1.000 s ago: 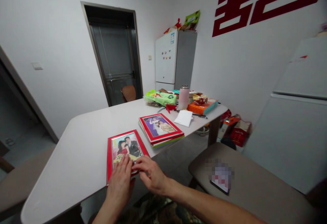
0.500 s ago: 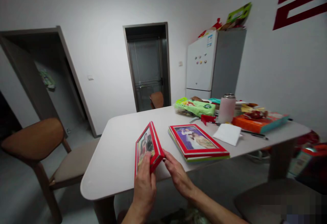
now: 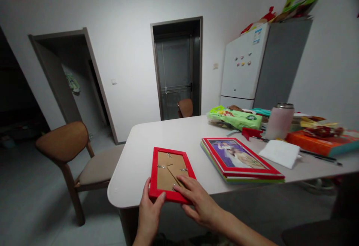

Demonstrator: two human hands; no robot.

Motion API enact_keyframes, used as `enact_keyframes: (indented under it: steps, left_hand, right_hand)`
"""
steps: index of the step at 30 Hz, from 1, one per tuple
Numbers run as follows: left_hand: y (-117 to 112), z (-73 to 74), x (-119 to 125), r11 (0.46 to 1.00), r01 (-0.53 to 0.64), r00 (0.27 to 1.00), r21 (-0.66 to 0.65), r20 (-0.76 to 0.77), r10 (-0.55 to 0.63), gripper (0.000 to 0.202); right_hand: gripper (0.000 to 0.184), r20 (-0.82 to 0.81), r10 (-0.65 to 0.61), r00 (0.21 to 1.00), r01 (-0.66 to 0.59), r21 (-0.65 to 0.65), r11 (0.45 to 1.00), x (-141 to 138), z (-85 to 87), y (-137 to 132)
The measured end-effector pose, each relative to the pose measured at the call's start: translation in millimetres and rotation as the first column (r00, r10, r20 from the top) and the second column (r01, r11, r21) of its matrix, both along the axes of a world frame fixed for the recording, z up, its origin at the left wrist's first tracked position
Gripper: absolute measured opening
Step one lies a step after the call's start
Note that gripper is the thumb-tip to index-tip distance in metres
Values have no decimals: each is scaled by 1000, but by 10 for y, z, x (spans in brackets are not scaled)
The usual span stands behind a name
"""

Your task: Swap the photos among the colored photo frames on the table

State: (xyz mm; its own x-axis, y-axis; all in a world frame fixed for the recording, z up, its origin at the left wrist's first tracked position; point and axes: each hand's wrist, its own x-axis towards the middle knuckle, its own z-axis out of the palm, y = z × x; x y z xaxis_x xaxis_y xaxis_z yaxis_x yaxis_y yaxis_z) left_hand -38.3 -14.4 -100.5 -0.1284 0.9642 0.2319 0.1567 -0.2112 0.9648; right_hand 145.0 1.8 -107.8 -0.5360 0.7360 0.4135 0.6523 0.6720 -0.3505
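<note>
A red photo frame (image 3: 165, 176) is turned with its brown backing board up, over the near edge of the white table. Metal clips sit along the board's sides, and a thin stick-like strip runs across its middle. My left hand (image 3: 148, 210) grips the frame's near left corner, thumb on the red rim. My right hand (image 3: 200, 203) holds its near right side, fingertips on the backing by the lowest clip. To the right lies a stack of photo frames (image 3: 244, 158), the top one red-rimmed with a picture facing up.
On the white table (image 3: 134, 163) to the right are a folded white tissue (image 3: 280, 153), a pink bottle (image 3: 280, 120), a green packet (image 3: 238, 118), an orange box (image 3: 311, 143) and pens. A wooden chair (image 3: 66, 145) stands at the left, a fridge (image 3: 241, 70) behind.
The photo frame has been turned over from its picture side to its backing side and lowered flatter. My right hand has moved onto its back. The view has swung left.
</note>
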Motion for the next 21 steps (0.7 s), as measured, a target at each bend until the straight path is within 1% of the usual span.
enact_keyframes:
  steps: [1,2,4,7,11,15,17,18,20,21]
  left_hand:
    - [-17,-33,-27,1000,-6,993,4,-118,6,59]
    - [-35,-64,-45,1000,-20,971,10,-238,22,58]
    - [-63,-129,-58,999,-46,892,21,-450,50,56]
    - [-67,-273,-58,995,-18,759,95,-647,75,54]
    - [-24,-490,-72,956,23,616,293,-757,217,54]
    - [11,-619,-80,906,59,494,420,-801,339,52]
    - [14,-652,-77,888,68,465,455,-802,375,52]
    - [10,-655,-75,886,70,462,458,-802,378,52]
    - [-7,-618,-72,900,67,478,430,-806,349,52]
    - [-19,-571,-70,916,68,495,396,-810,314,52]
  right_hand:
    - [56,29,9,1000,-9,-5,1000,52,0,-4]
    - [56,58,15,998,-14,-13,1000,101,7,-12]
    - [56,111,24,994,-21,-36,999,179,39,-33]
    - [54,179,49,983,-39,-58,998,247,105,-66]
    - [53,225,65,972,-51,-68,996,270,162,-80]
    - [52,221,58,973,-44,-70,997,266,167,-94]
    - [51,214,56,975,-40,-76,996,264,171,-118]
    - [51,209,56,976,-40,-80,996,264,178,-129]
    - [48,190,62,980,-45,-92,995,267,201,-129]
    - [46,172,57,983,-40,-101,994,271,216,-107]
